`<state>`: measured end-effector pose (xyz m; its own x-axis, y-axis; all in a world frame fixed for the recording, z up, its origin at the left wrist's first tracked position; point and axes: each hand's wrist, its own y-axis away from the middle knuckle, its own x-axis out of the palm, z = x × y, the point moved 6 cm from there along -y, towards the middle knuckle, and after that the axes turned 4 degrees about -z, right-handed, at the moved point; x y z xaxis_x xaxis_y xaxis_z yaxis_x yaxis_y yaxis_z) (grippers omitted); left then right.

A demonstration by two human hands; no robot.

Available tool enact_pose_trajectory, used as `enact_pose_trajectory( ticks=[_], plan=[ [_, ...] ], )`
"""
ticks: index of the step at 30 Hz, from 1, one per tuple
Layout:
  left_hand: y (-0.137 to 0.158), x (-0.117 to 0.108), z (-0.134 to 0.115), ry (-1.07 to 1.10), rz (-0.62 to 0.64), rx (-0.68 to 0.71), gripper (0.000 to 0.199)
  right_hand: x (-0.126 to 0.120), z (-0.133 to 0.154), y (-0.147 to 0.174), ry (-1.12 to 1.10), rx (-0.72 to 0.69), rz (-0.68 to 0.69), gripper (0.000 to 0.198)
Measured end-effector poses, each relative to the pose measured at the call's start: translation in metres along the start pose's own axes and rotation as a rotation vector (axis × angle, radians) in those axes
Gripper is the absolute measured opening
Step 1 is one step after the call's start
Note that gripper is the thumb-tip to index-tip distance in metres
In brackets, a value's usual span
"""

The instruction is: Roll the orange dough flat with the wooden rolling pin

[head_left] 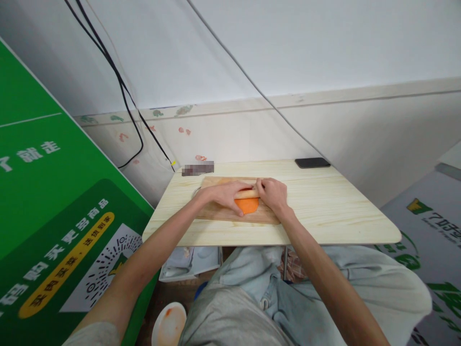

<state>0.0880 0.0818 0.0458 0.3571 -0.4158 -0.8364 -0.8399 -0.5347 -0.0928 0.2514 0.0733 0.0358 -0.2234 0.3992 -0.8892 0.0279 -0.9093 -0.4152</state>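
A light wooden rolling pin [247, 194] lies across a flat piece of orange dough [248, 206] on a wooden board [223, 214]. My left hand [226, 194] grips the pin's left end, its thumb in front over the dough's edge and its fingers behind. Around the right end of the pin, my right hand [273, 193] is closed, knuckles up. Both pin ends are hidden by the hands. Something reddish shows behind the pin, too small to name.
The board rests on a pale wood-grain table [324, 211] against a white wall. A black phone [312, 163] lies at the back right; a blurred-out item [198, 168] at the back left. Below left are a stained white dish [169, 324] and a white box [205, 262]. A green panel [54, 158] stands left.
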Motion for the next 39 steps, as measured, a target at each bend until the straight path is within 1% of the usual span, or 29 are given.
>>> enact_pose_trajectory(
  ticks=[4, 9, 13, 21, 26, 31, 33, 35, 37, 39],
  plan=[
    [0.003, 0.001, 0.002, 0.004, -0.021, -0.033, 0.108, 0.001, -0.001, 0.0, -0.002, 0.004, -0.011, 0.056],
    [0.002, 0.002, 0.009, 0.0, -0.039, -0.013, 0.11, 0.002, -0.001, 0.0, 0.005, -0.004, -0.015, 0.056],
    [0.002, 0.002, 0.016, -0.047, -0.053, -0.063, 0.111, 0.001, 0.0, 0.0, 0.007, -0.017, -0.015, 0.056],
    [0.004, -0.001, 0.005, -0.033, -0.07, -0.046, 0.106, 0.001, -0.001, 0.0, -0.002, -0.004, -0.01, 0.056],
    [0.006, -0.003, 0.004, -0.051, -0.075, -0.075, 0.096, 0.001, 0.0, 0.0, 0.003, -0.002, -0.002, 0.056],
    [0.008, -0.002, 0.005, -0.03, -0.089, -0.061, 0.09, 0.0, 0.0, 0.0, 0.003, 0.001, -0.003, 0.056],
    [0.009, -0.001, 0.007, -0.005, -0.095, -0.058, 0.092, 0.001, 0.0, 0.0, 0.004, 0.002, -0.007, 0.055],
    [0.011, -0.001, 0.011, 0.017, -0.093, -0.059, 0.099, 0.001, -0.001, 0.0, 0.004, 0.0, -0.011, 0.055],
    [0.014, -0.001, 0.013, 0.017, -0.062, -0.043, 0.105, 0.001, -0.001, 0.0, 0.002, -0.002, -0.012, 0.055],
    [0.016, 0.0, 0.015, 0.001, -0.013, -0.01, 0.107, 0.001, -0.001, 0.0, 0.001, 0.002, -0.009, 0.055]
  ],
)
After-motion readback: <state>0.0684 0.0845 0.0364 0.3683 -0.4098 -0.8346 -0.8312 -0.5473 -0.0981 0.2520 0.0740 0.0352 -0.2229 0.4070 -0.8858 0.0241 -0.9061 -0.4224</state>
